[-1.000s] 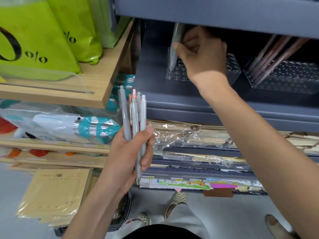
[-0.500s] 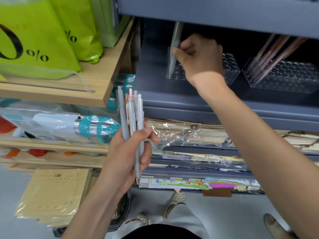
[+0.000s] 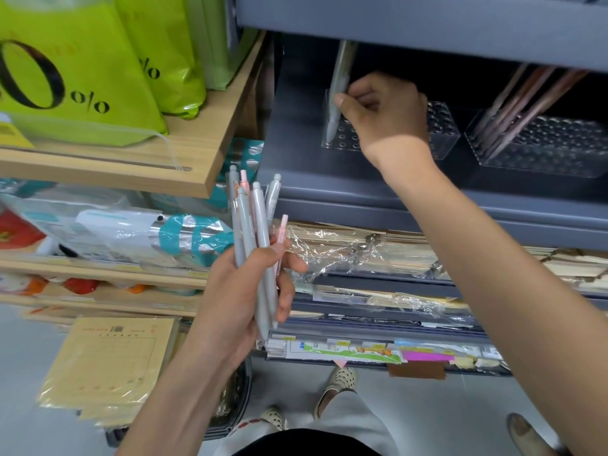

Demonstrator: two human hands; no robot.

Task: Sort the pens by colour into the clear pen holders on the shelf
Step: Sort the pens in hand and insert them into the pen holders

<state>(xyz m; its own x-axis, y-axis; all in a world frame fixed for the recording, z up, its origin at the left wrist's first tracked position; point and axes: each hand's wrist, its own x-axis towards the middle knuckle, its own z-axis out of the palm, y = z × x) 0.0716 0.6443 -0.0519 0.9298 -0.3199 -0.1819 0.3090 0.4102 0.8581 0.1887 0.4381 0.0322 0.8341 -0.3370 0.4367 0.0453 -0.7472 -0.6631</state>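
One grey pen, pinched in the right hand, points tip-down to seat in its clear holder. Meanwhile the left hand grips the unsorted bunch within reach.

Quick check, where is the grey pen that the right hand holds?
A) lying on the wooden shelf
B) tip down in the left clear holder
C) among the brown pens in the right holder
B: the right hand pinches the grey pen, whose tip stands in the left clear holder.
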